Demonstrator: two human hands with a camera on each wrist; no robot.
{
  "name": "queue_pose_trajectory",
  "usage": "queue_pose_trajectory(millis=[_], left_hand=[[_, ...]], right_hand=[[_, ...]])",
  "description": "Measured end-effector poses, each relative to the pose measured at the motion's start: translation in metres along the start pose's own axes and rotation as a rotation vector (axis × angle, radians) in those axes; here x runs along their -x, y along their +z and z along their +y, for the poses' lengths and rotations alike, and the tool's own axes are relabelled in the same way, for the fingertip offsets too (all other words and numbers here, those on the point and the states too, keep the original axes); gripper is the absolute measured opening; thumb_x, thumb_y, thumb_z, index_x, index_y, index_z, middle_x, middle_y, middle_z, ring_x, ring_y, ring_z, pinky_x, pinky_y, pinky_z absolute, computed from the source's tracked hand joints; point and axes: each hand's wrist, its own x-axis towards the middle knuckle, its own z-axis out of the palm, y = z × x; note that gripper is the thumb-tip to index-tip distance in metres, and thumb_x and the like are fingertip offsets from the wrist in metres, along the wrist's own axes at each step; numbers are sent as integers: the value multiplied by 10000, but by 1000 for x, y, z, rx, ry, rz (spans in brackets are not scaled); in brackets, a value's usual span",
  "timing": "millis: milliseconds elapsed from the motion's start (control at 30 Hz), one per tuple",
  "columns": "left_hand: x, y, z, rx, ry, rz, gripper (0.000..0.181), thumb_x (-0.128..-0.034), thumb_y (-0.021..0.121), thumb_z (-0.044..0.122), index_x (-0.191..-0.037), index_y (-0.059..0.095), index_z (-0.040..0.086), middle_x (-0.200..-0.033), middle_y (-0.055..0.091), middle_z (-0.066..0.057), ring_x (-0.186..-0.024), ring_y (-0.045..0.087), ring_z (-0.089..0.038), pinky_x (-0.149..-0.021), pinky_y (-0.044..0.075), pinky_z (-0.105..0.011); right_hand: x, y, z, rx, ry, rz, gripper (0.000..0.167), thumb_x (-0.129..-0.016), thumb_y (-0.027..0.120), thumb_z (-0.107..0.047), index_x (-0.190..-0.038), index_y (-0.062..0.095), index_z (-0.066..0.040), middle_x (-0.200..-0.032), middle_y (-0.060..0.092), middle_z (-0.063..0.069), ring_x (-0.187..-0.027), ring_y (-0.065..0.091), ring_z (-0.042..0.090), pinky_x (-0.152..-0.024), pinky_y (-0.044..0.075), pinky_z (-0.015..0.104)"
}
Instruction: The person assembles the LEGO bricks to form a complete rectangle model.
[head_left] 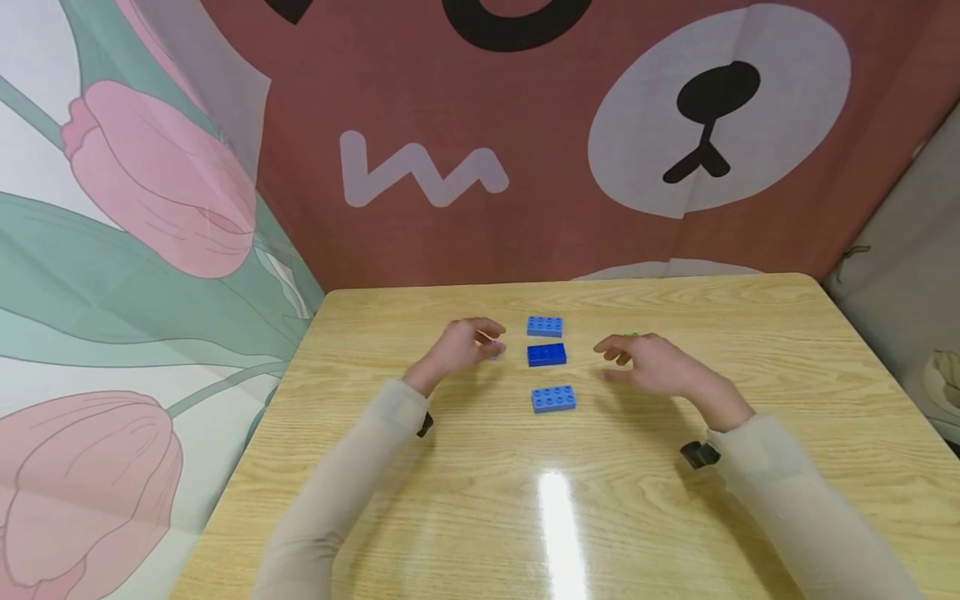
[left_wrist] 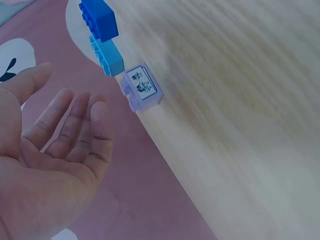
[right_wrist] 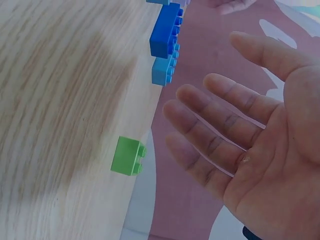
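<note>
Three blue toy bricks stand in a column on the table: a lighter one (head_left: 544, 326) at the back, a dark blue one (head_left: 547, 355) in the middle, a lighter one (head_left: 553, 398) nearest me. To their left my left hand (head_left: 463, 345) hovers with loosely bent fingers, holding nothing. A small purple brick (left_wrist: 143, 87) with a picture label is mostly hidden behind it in the head view. On the right, my right hand (head_left: 652, 361) is also raised and holds nothing. A small green brick (right_wrist: 127, 156) lies beyond it, its top edge just showing in the head view.
The wooden table (head_left: 480, 517) reaches back to a reddish cloth (head_left: 540, 242) with a bear face. A flowered cloth (head_left: 150, 333) hangs along the left side. Black wrist straps (head_left: 701, 454) sit at the cuffs.
</note>
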Motion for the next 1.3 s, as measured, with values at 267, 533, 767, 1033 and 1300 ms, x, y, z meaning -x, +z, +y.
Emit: queue_pose_trajectory(millis=[267,533,767,1033,1300], left_hand=[[-6,9,1,-13,24,-7,394,-962,682,253,-1294,648,42,-1274,677,-161,-1085,686,-270,-886,577,-351],[-10,15,4,-6,6,-7,382,-966,677,258,-1287,656,53,-1273,677,-136,-1080,681,-244,-893,572,-347],[-13,22,3,-11,-20,-27,369,-974,666,264,-1286,658,67,-1256,686,-111,-1072,675,-225,-918,563,-352],[-16,25,8,-4,-54,-14,344,-966,678,253,-1266,670,84,-1224,696,-85,-1059,680,-216,-898,567,-345],[-23,33,8,3,-53,-22,314,-963,681,222,-1247,681,86,-1209,699,-85,-1040,690,-212,-865,576,-310]], right_hand=[[-1,4,-4,-4,9,-9,437,-975,651,-280,-1337,600,-41,-1208,697,155,-1073,675,312,-917,540,498],[-3,11,-3,-30,2,-19,429,-980,645,-294,-1332,609,-51,-1174,709,134,-1052,677,294,-904,542,492],[-7,18,-4,-69,-3,-31,417,-977,648,-284,-1317,617,-45,-1144,717,113,-1031,678,257,-859,565,440],[-8,25,-9,-112,2,-42,411,-979,643,-291,-1314,620,-54,-1148,715,110,-1022,678,234,-835,568,406],[-11,31,-14,-95,-20,-34,361,-969,651,-261,-1262,652,-50,-1082,730,72,-948,686,186,-790,571,374]])
